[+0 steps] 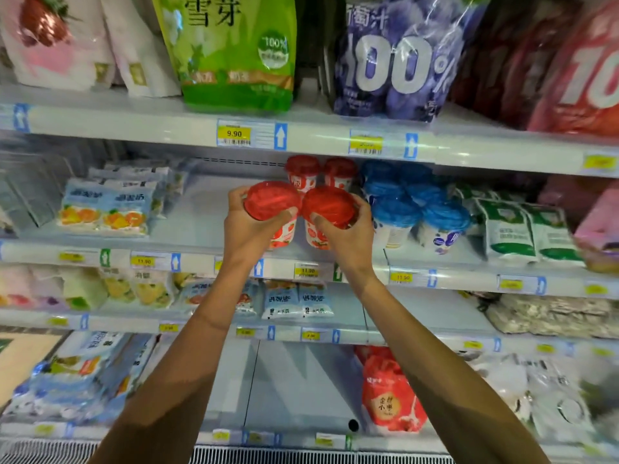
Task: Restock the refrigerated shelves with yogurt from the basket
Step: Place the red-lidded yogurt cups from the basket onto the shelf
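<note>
Open refrigerated case [294, 380] in a shop, front view: stacked white shelves, each edged with a clear price rail, above a ribbed vent grille [301, 455]. Both bare arms reach up to the second shelf [201, 222]. The left hand [249, 229] grips a red-lidded yogurt cup [271, 200] at its rim, fingers curled over the far edge and thumb on the near edge. The right hand [348, 236] grips a second red-lidded cup [330, 205] the same way. The two lids touch and are tipped toward the camera, at the front of the shelf (whether the bases rest on it cannot be told). Directly behind stand two more red-lidded cups [303, 172], and just to the right a block of blue-lidded cups [398, 212]. Orange-printed packs [104, 209] lie at the shelf's left, green-and-white packs [522, 229] at its right. Legible writing: yellow tag "9.90" [233, 133] beneath a green pouch [231, 51] marked "雪芽" and "100%", a purple pouch [395, 61] marked "100%", and tag "11.90" [143, 261] on the second rail.
</note>
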